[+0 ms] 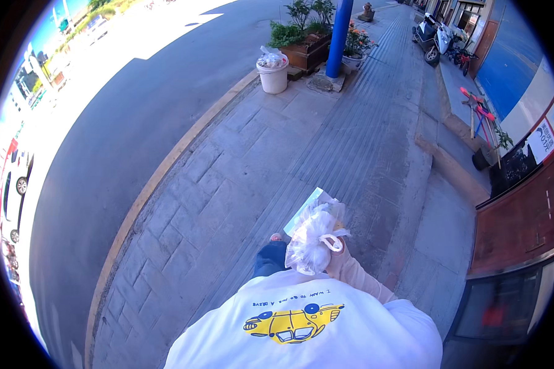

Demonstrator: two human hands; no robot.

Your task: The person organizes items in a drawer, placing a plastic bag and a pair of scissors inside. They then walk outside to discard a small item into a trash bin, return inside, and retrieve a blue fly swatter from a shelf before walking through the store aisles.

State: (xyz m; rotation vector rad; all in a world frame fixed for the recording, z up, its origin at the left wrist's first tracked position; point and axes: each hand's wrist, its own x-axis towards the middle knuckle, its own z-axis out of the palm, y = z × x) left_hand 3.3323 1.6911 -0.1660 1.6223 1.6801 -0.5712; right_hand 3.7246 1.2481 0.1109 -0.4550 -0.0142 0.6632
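My right hand (pixel 336 256) is largely hidden behind a knotted, translucent plastic bag (pixel 310 242), which it holds in front of my chest. A white loop, seemingly a bag handle, lies by the hand. A flat, pale green-and-white item (pixel 304 213) sticks out behind the bag; whether it is inside the bag or held beside it, I cannot tell. My left hand is out of view. Below the bag are my white T-shirt (pixel 295 318) with a yellow car print and one blue trouser leg (pixel 269 256).
A white bucket (pixel 274 80) with bagged contents stands at the kerb (pixel 166 173), beside a planter (pixel 304 53) and blue pole (pixel 340 41). Raised steps (pixel 457 170), a black pot (pixel 481 159) and a parked scooter (pixel 431 39) line the right; the road (pixel 134 106) runs left.
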